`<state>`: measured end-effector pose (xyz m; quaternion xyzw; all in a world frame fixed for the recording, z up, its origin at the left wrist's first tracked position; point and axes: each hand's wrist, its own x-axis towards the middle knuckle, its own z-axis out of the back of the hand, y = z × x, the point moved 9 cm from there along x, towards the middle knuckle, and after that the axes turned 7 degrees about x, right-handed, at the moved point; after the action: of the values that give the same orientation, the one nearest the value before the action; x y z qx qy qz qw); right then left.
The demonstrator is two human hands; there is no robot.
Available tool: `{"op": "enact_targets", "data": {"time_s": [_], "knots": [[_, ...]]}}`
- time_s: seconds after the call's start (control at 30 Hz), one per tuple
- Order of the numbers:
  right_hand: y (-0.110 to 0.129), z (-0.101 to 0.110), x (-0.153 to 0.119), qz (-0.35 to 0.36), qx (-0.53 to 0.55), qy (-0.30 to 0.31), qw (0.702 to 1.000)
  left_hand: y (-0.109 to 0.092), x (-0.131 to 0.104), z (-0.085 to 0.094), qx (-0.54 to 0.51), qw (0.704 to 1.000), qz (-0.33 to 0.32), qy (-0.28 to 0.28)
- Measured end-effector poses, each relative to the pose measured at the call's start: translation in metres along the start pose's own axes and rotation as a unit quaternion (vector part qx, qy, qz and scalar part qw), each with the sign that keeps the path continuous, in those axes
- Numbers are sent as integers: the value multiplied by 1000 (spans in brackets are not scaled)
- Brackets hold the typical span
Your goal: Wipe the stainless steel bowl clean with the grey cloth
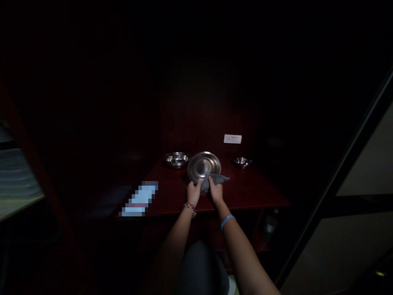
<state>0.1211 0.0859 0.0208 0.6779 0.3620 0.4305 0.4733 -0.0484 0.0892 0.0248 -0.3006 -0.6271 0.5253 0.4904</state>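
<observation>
A round, shiny metal plate (pixel 204 164) is tilted up above the dark red shelf, its broad face toward me. My left hand (pixel 193 193) grips its lower left rim, the thumb on the near side. At the lower right rim, my right hand (pixel 216 191) is closed on a grey cloth (pixel 218 178), which lies against the plate; one corner of the cloth sticks out to the right. The fingers behind the plate and cloth are hidden.
Stacked metal dishes (pixel 177 159) stand left of the plate, and a smaller metal bowl (pixel 242 162) stands to the right. A white socket panel (pixel 232 139) is on the back wall. The shelf's front edge (pixel 245 208) runs below my hands; a bottle (pixel 270 224) stands under it.
</observation>
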Motion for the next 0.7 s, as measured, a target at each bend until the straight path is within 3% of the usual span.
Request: {"op": "enact_targets", "data": {"time_s": [0.27,0.7], "knots": [[-2,0,2,6,5,0,1000,2,1,1,13,1000,1,-8],[-1,-2,5,15,7,4,1000,4,3,12,-77,995,11,-60]]}}
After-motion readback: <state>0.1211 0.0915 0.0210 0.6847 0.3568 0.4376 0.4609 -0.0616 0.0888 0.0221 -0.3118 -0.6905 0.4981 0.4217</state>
